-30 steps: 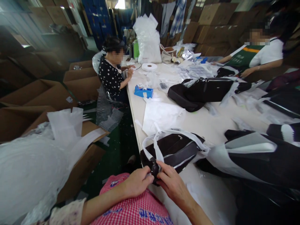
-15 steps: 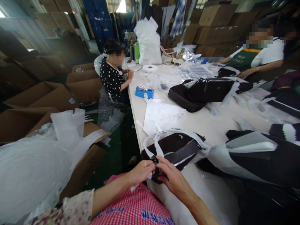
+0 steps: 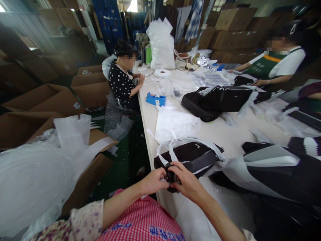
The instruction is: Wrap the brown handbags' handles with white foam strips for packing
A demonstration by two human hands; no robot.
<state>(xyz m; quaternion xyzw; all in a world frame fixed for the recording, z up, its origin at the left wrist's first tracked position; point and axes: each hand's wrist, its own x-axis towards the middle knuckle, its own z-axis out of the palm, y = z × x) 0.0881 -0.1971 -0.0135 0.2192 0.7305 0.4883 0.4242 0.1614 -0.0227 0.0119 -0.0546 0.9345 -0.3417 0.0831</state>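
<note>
A black bag (image 3: 188, 154) lies near the table's left front edge. White wrapping covers its handles (image 3: 172, 150). At the bag's near end, my left hand (image 3: 154, 181) is closed, with a bit of white paper showing by its fingers. My right hand (image 3: 187, 180) curls its thumb and fingers around a dark part of the same end, facing my left hand. The exact piece between the fingertips is partly hidden. Just beyond the bag is a sheet of white paper (image 3: 175, 124).
A blue tape dispenser (image 3: 155, 99) and a white roll (image 3: 162, 73) sit farther up the table. More black bags (image 3: 225, 98) lie to the right. Open cartons (image 3: 45, 97) and a big plastic-wrapped bundle (image 3: 37, 177) are on my left. Two co-workers sit or stand around the table.
My right hand's fingers have curled further around the dark part at the bag's end. My left hand has shifted slightly and stays close beside it. The view has tilted a little.
</note>
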